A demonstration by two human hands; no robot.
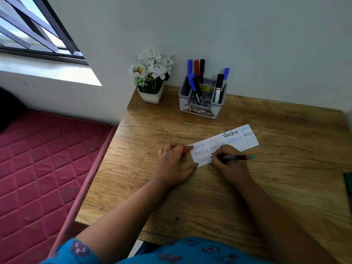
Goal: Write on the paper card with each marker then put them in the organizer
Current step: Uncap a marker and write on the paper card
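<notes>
Blue patterned garment: soft printed cloth, lying nearest the camera at the bottom edge.

Surface: wood-grain top, matt, with dark streaks, carrying everything below.

Left hand: resting palm-down on the surface at the card's left end, thumb tip touching the card's near corner, curled fingers pinching a small red cap against the card's far left edge.

Right hand: fingers curling round the marker, pinching it near the tip, and lying over the middle of the card.

Marker: slim black barrel with a red and teal band at its rear end, lying nearly level, tip pressing on the card's lowest line of writing.

Paper card: long white rectangle, flat, angled up to the right, bearing one handwritten word repeated in black, blue and red ink.

Dark green object: cut off at the right edge; identity unclear.

Organizer: grey plastic box with compartments, standing well beyond the card near the wall, holding upright blue, red and black markers.

Flower pot: white square pot with white artificial blooms, standing left of the organizer.

Mattress: red quilted, lying left of the surface.
</notes>
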